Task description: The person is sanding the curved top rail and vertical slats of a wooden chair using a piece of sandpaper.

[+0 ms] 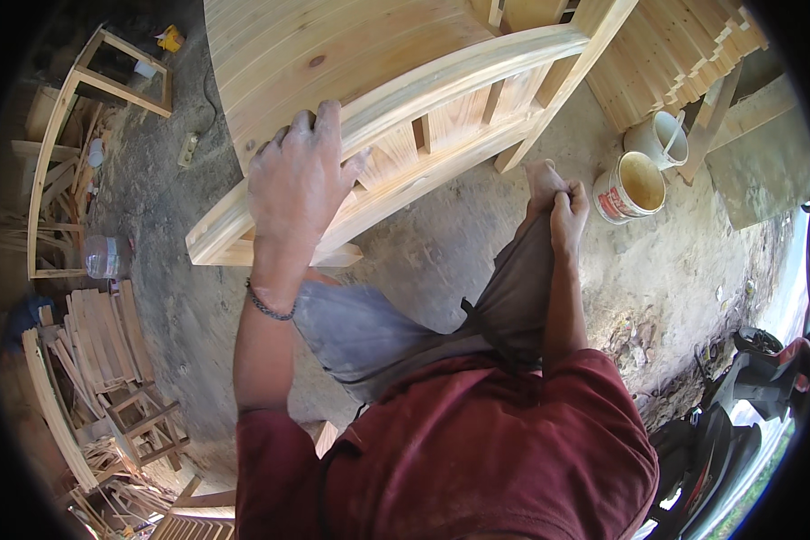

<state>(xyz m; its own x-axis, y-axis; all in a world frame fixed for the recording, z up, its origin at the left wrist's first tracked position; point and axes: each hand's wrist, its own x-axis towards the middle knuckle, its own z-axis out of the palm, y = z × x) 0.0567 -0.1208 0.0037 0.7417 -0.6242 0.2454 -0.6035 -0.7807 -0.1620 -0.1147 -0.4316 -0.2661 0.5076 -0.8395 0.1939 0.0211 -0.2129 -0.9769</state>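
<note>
My left hand, dusted pale, is wrapped over the curved top rail of a light wooden bed frame. Its fingers lie across the rail and the thumb sticks out along the near side. Below the rail, short upright slats join a lower bar. My right hand is closed at the end of my grey trouser leg, seeming to grip the cloth, with bare skin beside it. Its inner fingers are hidden.
Two white buckets, the nearer bucket holding something tan, stand at right. Stacked boards lean beyond them. At left are an unfinished wooden frame, piled planks and a clear plastic jug. A motorbike is at lower right.
</note>
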